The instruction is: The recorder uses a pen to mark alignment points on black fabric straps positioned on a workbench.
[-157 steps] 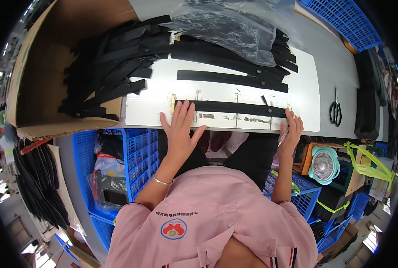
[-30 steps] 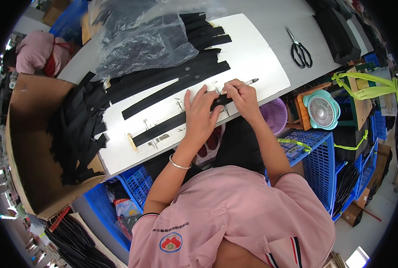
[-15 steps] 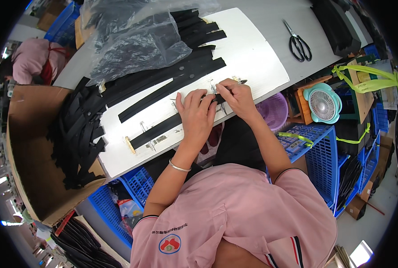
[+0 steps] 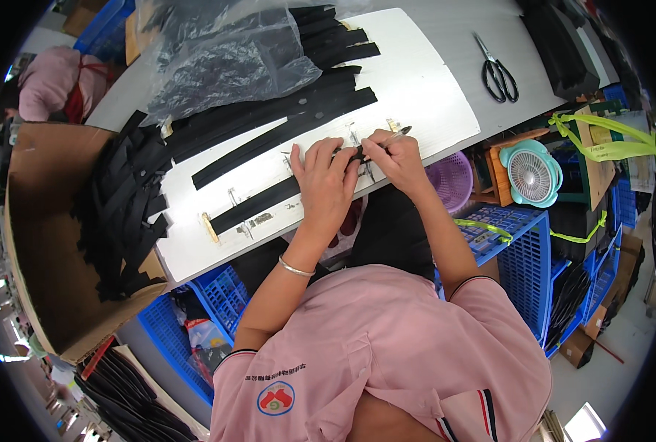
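Note:
A black fabric strip (image 4: 258,205) lies lengthwise on the white board (image 4: 431,103), near its front edge. My left hand (image 4: 324,180) rests on the strip with fingers spread, pressing it down against the board. Just to the right, my right hand (image 4: 396,160) is closed in a pinch over the strip's right part. A slim dark pen (image 4: 405,130) sticks up past those fingers; its lower end is hidden by them. Drawn marks and small tape pieces (image 4: 210,227) show on the board around the strip. Another black strip (image 4: 287,138) lies behind, roughly parallel.
Clear plastic sheeting (image 4: 232,66) covers part of the strips at the back. A cardboard box (image 4: 44,243) at left holds many black strips. Scissors (image 4: 498,77) lie on the grey table. A purple basket (image 4: 449,180), teal fan (image 4: 532,173) and blue crates (image 4: 527,265) stand at right.
The view has shifted slightly. My right hand has moved a little along the strip with the pen, which leans differently now; my left hand stays on the strip.

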Demonstrator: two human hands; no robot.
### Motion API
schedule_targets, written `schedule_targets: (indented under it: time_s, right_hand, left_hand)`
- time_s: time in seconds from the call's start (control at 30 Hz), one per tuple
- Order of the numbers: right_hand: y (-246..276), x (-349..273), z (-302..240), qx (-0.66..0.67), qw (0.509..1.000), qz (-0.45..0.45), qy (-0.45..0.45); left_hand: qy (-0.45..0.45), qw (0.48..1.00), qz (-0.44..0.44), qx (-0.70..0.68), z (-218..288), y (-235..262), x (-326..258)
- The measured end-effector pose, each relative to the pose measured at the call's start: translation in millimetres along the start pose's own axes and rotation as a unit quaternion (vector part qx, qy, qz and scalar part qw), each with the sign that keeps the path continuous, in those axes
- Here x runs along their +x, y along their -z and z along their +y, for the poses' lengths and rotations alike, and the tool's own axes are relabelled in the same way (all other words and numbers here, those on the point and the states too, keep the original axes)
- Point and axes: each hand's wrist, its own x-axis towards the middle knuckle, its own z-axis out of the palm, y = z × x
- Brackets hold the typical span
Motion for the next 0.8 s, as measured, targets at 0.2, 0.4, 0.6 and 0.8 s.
schedule_targets:
  time_s: [0.2, 0.4, 0.6, 0.8]
  right_hand:
    - [1.0, -0.3, 0.7, -0.067, 0.995, -0.022, 0.065]
    - [0.8, -0.3, -0.2, -0.116, 0.989, -0.016, 0.085]
    - [-2.3, 3.1, -3.0, -0.098, 0.992, -0.028, 0.076]
    - [9.2, -1.0, -3.9, -0.093, 0.993, -0.061, 0.028]
  left_hand:
    - [0.013, 1.0, -0.001, -0.012, 2.2, 0.5, -0.7]
    - [0.018, 1.0, -0.002, -0.023, 1.6, -0.8, -0.4]
    - [0.021, 1.0, 0.009, -0.018, -3.2, -0.9, -2.5]
    - [0.033, 0.999, 0.012, -0.008, 4.2, 1.9, -13.0]
